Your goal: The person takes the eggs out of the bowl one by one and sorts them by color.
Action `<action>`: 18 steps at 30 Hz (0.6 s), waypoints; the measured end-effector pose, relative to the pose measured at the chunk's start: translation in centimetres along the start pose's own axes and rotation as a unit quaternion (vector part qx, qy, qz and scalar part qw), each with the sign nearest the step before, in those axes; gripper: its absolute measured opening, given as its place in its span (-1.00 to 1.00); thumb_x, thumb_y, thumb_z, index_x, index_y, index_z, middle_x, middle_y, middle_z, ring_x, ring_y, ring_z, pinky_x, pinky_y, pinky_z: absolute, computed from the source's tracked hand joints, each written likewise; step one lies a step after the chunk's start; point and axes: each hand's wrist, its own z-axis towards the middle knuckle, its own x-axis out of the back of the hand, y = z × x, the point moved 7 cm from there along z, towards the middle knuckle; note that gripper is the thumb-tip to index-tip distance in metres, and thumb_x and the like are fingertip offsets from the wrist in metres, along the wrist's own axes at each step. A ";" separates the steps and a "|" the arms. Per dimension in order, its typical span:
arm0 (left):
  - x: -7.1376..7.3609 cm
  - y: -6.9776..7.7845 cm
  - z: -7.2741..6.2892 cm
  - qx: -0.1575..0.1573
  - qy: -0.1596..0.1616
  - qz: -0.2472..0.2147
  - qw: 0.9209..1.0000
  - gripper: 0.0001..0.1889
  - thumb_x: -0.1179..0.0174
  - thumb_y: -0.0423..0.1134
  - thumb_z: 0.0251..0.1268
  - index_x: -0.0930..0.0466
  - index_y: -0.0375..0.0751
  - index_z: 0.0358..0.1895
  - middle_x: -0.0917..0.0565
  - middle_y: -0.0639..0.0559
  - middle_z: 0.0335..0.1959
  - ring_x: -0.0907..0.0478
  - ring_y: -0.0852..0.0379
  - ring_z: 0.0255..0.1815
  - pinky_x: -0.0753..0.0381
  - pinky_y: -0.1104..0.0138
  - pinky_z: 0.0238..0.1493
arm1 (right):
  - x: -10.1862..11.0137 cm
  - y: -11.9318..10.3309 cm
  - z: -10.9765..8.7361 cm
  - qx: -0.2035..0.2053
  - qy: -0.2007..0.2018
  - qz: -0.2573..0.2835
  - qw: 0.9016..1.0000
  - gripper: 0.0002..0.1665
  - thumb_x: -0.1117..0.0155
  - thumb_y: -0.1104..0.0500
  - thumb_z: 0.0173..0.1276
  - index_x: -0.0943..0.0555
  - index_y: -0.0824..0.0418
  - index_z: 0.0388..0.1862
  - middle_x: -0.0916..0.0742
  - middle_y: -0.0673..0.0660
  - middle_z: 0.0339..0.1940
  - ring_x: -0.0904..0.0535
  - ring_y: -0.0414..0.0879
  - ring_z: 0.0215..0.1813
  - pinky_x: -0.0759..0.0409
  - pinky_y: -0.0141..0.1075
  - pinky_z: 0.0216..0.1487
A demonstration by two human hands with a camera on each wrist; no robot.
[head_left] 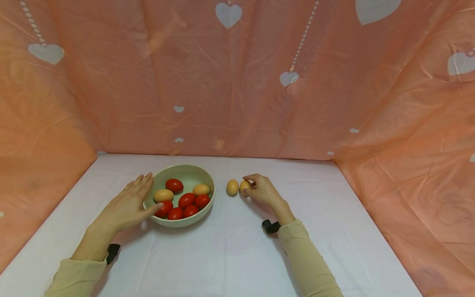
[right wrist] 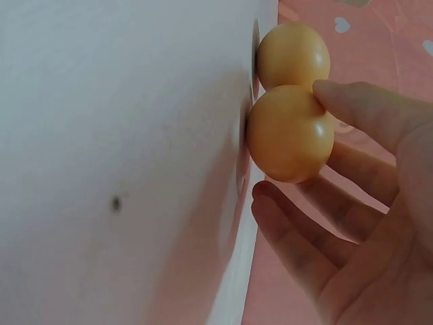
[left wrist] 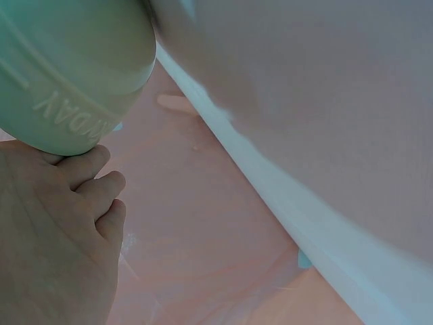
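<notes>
Toward the left stands a pale green bowl [head_left: 182, 224] holding several glossy red egg-shaped pieces [head_left: 187, 200] and two yellow eggs [head_left: 163, 195]. My left hand [head_left: 126, 206] rests against the bowl's left side, fingers straight along the outside and thumb over the rim. In the left wrist view its fingertips meet the bowl's outer wall [left wrist: 88, 74], which bears raised lettering. To the right of the bowl, my right hand [head_left: 264, 190] pinches a yellow egg [right wrist: 291, 134] between thumb and fingers. Just left of it, another yellow egg [head_left: 232, 187] sits on the table.
A white cloth [head_left: 222, 260] covers the table. Orange sheets with white hearts [head_left: 237, 82] hang behind it and along both sides. A black wrist camera [head_left: 270, 227] shows below the right hand, and another [head_left: 113, 253] by the left cuff.
</notes>
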 end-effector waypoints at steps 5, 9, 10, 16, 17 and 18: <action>0.0 0.1 0.0 0.000 0.000 0.001 1.000 0.02 -0.18 0.27 0.43 -0.08 -0.53 0.59 -0.11 -0.44 0.63 -0.01 -0.46 0.63 -0.07 -0.25 0.59 | 0.0 0.0 0.0 0.003 0.001 0.000 1.000 -0.44 -0.48 0.21 0.30 -0.66 0.34 0.27 -0.72 0.30 0.21 -0.71 0.10 0.00 -0.71 -0.05 0.10; 0.0 0.1 0.0 0.000 0.001 0.000 1.000 0.02 -0.18 0.26 0.44 -0.08 -0.53 0.59 -0.11 -0.43 0.63 -0.01 -0.45 0.63 -0.07 -0.25 0.59 | 0.0 -0.2 0.1 0.015 0.008 0.001 1.000 -0.44 -0.47 0.23 0.29 -0.66 0.37 0.26 -0.72 0.32 0.19 -0.71 0.11 -0.01 -0.71 -0.03 0.10; 0.0 0.0 0.0 0.000 0.001 0.000 1.000 0.02 -0.18 0.26 0.44 -0.08 -0.53 0.59 -0.10 -0.43 0.63 -0.01 -0.45 0.63 -0.06 -0.25 0.59 | 0.1 -0.2 0.1 0.019 0.011 0.001 1.000 -0.45 -0.47 0.24 0.29 -0.66 0.37 0.26 -0.72 0.32 0.19 -0.71 0.12 0.00 -0.70 -0.02 0.10; 0.0 -0.1 0.0 0.000 0.000 0.002 1.000 0.03 -0.18 0.27 0.43 -0.07 -0.53 0.60 -0.10 -0.43 0.63 -0.01 -0.45 0.63 -0.06 -0.26 0.59 | 0.4 -0.6 0.1 0.034 0.029 -0.005 0.999 -0.46 -0.43 0.25 0.29 -0.66 0.36 0.26 -0.68 0.32 0.27 -0.65 0.23 0.23 -0.62 0.08 0.29; 0.0 -0.1 0.0 0.000 0.001 0.002 1.000 0.03 -0.18 0.27 0.43 -0.07 -0.52 0.60 -0.10 -0.43 0.63 -0.01 -0.45 0.63 -0.06 -0.26 0.59 | 0.4 -0.8 0.1 0.035 0.032 -0.008 0.999 -0.47 -0.42 0.25 0.30 -0.66 0.35 0.26 -0.68 0.32 0.29 -0.63 0.24 0.28 -0.58 0.09 0.34; 0.0 -0.1 0.0 0.001 0.001 0.001 1.000 0.03 -0.18 0.28 0.43 -0.07 -0.52 0.60 -0.10 -0.43 0.63 -0.01 -0.45 0.63 -0.06 -0.26 0.59 | 0.5 -0.9 0.1 0.038 0.035 -0.009 0.999 -0.47 -0.41 0.25 0.31 -0.66 0.34 0.26 -0.67 0.32 0.30 -0.60 0.25 0.33 -0.54 0.09 0.39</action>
